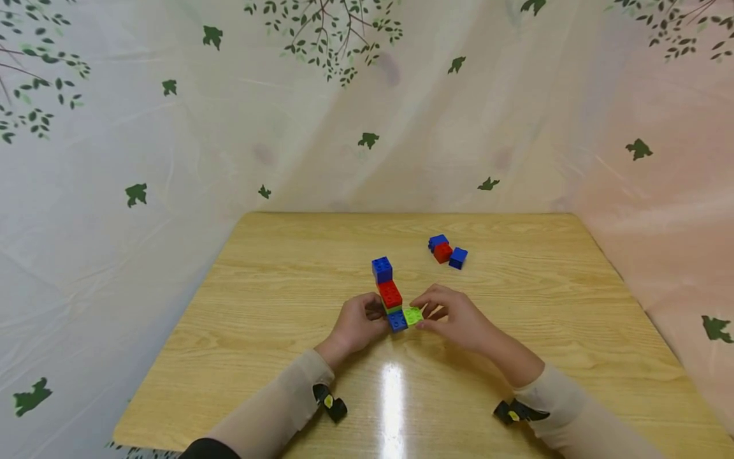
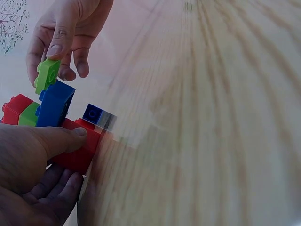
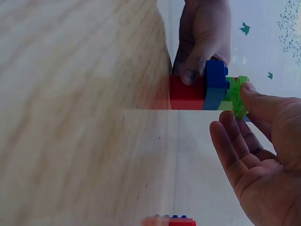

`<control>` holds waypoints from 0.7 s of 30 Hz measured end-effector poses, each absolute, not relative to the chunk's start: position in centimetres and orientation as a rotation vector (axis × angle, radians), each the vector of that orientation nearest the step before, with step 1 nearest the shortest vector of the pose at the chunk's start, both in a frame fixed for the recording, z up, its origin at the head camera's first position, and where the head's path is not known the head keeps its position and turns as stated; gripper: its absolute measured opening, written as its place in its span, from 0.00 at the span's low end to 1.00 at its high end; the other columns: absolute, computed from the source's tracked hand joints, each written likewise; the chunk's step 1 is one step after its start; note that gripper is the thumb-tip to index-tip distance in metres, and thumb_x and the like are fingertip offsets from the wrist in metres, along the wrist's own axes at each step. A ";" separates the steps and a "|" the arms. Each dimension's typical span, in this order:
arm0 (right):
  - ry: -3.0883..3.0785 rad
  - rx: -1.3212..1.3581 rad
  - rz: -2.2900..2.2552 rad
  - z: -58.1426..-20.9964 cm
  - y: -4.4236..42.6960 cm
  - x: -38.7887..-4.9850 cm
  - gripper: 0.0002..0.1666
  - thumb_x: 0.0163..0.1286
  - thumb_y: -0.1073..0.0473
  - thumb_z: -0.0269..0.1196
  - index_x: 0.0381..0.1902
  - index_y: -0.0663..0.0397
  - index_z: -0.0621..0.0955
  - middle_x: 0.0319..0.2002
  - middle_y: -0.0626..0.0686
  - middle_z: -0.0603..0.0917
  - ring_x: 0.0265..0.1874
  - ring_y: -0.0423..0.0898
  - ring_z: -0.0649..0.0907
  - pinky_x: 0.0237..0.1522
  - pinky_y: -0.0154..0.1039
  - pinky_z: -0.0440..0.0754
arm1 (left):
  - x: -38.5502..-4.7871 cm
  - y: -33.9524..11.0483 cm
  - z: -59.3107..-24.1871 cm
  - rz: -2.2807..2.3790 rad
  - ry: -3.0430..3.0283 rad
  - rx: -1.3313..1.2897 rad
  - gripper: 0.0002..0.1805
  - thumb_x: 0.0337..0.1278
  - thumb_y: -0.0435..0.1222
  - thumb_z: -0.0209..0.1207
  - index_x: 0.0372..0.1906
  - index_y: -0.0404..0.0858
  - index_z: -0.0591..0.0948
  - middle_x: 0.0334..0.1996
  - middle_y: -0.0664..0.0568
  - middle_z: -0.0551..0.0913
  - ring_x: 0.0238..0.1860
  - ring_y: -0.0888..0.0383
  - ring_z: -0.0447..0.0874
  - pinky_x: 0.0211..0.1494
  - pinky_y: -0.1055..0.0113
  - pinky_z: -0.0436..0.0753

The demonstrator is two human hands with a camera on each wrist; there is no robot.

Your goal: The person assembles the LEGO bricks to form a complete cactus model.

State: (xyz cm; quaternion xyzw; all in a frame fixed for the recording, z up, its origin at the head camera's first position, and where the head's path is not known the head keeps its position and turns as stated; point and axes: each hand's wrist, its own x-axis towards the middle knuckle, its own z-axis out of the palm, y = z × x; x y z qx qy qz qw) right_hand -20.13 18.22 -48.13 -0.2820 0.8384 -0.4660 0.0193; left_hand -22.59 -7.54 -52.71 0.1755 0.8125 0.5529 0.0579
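A stack of red, green and blue bricks stands on the table, with a blue brick (image 1: 381, 269) at its far end and a red brick (image 1: 390, 294) nearer. My left hand (image 1: 360, 324) grips the low red brick (image 3: 187, 92) from the left. Above that red brick lies a blue brick (image 2: 55, 103). My right hand (image 1: 455, 317) pinches a lime green brick (image 1: 413, 315) between thumb and fingers, right beside the near blue brick (image 1: 397, 320). Whether the lime brick is joined to it, I cannot tell.
Behind the stack, to the right, a red brick (image 1: 443, 252) and blue bricks (image 1: 458, 258) lie on the wooden table (image 1: 275, 255). A pale curtain (image 1: 321, 146) with leaf prints hangs behind the table.
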 end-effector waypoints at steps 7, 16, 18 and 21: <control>2.567 -0.874 -1.468 -48.6 17.7 -20.1 0.19 0.66 0.64 0.75 0.54 0.44 0.88 0.47 0.45 0.82 0.43 0.45 0.86 0.48 0.40 0.88 | -22.6 -7.5 -52.7 1.689 2.461 0.537 0.12 0.57 0.27 0.73 0.46 0.34 0.85 0.45 0.47 0.89 0.49 0.51 0.90 0.55 0.61 0.88; 2.514 -0.883 -1.522 -49.0 17.3 -20.2 0.18 0.65 0.63 0.76 0.52 0.44 0.89 0.45 0.47 0.82 0.44 0.45 0.87 0.48 0.41 0.89 | -22.9 -7.5 -52.9 1.696 2.462 0.557 0.13 0.57 0.27 0.73 0.46 0.32 0.85 0.45 0.45 0.89 0.49 0.50 0.90 0.55 0.61 0.88; 2.505 -0.884 -1.528 -49.0 17.2 -20.2 0.17 0.66 0.64 0.76 0.51 0.43 0.89 0.45 0.46 0.82 0.44 0.46 0.87 0.48 0.41 0.89 | -22.9 -7.5 -52.9 1.696 2.462 0.556 0.13 0.57 0.27 0.73 0.46 0.33 0.85 0.45 0.46 0.89 0.49 0.50 0.90 0.55 0.61 0.88; 2.493 -0.891 -1.530 -49.2 17.0 -20.2 0.17 0.66 0.64 0.75 0.51 0.44 0.89 0.45 0.46 0.82 0.45 0.46 0.86 0.48 0.40 0.89 | -22.9 -7.5 -52.9 1.692 2.462 0.546 0.13 0.57 0.27 0.73 0.46 0.33 0.85 0.45 0.46 0.89 0.49 0.51 0.90 0.55 0.61 0.88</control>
